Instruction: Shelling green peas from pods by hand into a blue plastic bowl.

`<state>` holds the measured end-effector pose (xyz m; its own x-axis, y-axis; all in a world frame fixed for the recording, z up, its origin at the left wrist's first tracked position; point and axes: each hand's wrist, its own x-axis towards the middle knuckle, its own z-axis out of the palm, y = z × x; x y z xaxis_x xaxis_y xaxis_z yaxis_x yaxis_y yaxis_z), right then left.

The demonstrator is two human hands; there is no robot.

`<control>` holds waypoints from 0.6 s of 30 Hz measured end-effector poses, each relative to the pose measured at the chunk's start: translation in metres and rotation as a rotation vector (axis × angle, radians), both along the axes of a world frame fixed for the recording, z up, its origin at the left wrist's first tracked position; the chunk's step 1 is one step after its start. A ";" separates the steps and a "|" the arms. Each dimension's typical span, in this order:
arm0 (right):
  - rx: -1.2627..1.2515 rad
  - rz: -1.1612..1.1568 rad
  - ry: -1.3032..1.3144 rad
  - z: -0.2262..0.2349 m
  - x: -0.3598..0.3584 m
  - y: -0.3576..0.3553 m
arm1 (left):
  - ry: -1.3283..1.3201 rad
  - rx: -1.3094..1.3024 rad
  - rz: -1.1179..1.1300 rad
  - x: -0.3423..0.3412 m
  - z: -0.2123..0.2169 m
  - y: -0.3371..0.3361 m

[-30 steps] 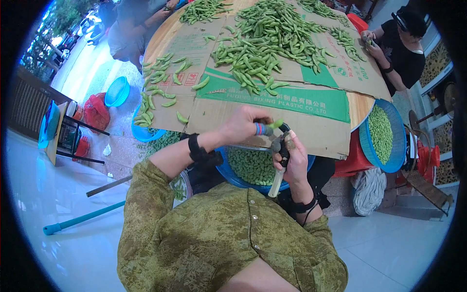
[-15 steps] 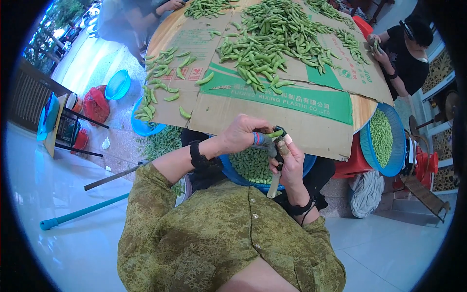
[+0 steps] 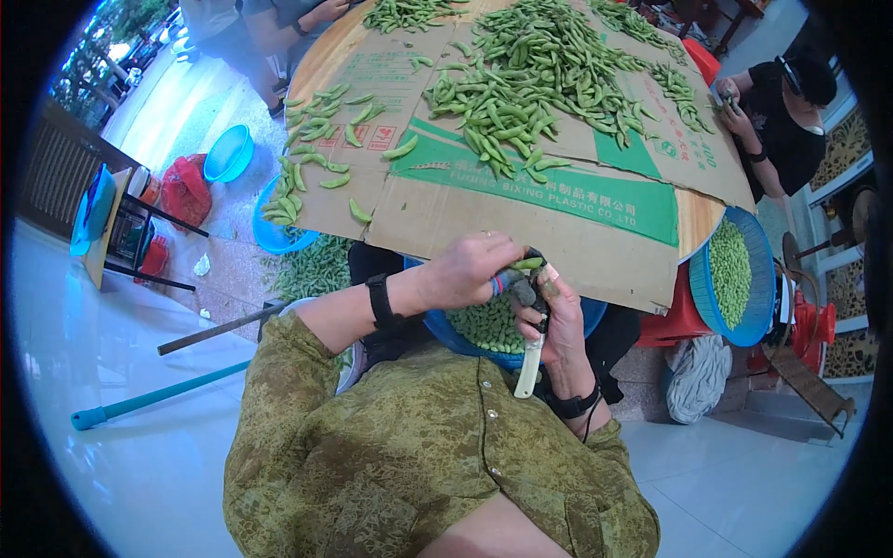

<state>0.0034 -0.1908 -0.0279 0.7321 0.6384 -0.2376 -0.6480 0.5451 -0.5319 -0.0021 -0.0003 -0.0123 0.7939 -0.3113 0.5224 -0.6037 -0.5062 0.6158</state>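
Note:
My left hand (image 3: pixel 473 270) pinches a green bean pod (image 3: pixel 526 264) with taped fingertips, just below the front edge of the cardboard-covered round table (image 3: pixel 521 232). My right hand (image 3: pixel 558 321) grips a pair of scissors (image 3: pixel 530 344) with a pale handle, its blades at the pod. Both hands hover over a blue basin (image 3: pixel 465 339) of trimmed green pods in my lap. A big heap of green pods (image 3: pixel 530 84) lies on the cardboard beyond.
A second blue basin of pods (image 3: pixel 735 279) sits at the right on a red stool (image 3: pixel 679 316). Another person in black (image 3: pixel 781 112) works at the far right, and others stand at the top left. A blue bowl (image 3: pixel 228 153), a red bag and a teal pole (image 3: pixel 158 395) lie on the floor at left.
Both hands stayed together at the table's edge, shifting slightly while working the pod with the scissors. The view moved a little; nothing else changed.

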 end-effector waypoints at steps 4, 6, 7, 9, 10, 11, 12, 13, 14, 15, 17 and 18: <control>0.083 0.062 0.034 -0.002 0.001 -0.001 | -0.119 0.317 0.021 -0.006 0.011 0.001; 0.110 0.083 0.070 -0.002 0.002 -0.001 | -0.099 0.250 -0.012 -0.003 0.006 0.005; 0.104 0.090 0.067 -0.002 0.002 -0.001 | -0.078 0.182 -0.048 -0.001 0.005 0.006; 0.101 0.092 0.069 0.000 0.000 -0.001 | -0.096 0.169 -0.024 -0.002 0.011 0.001; 0.151 0.093 0.078 0.002 0.000 0.001 | -0.116 0.154 0.001 -0.002 0.013 0.000; 0.202 0.096 0.083 0.004 0.000 0.002 | -0.117 0.156 0.001 -0.001 0.014 0.000; 0.203 0.096 0.081 0.003 -0.001 0.003 | -0.093 0.084 0.007 0.000 0.015 0.000; 0.225 0.087 0.043 0.001 -0.003 0.003 | -0.070 0.013 0.014 0.001 0.016 0.001; 0.246 0.080 0.007 0.000 -0.004 0.004 | -0.070 0.013 0.015 0.001 0.014 -0.002; 0.245 0.081 0.006 0.001 -0.003 0.004 | 0.003 -0.059 0.066 0.002 0.011 -0.006; 0.128 -0.005 -0.025 0.005 -0.001 0.004 | 0.074 -0.131 0.118 0.002 0.007 -0.007; 0.128 -0.002 -0.027 0.004 0.000 0.003 | 0.396 -0.325 0.070 0.001 0.005 -0.006</control>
<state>0.0035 -0.1877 -0.0238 0.7387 0.6605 -0.1346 -0.6330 0.6111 -0.4751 -0.0008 -0.0063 -0.0070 0.9636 -0.1217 0.2382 -0.2636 -0.2812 0.9227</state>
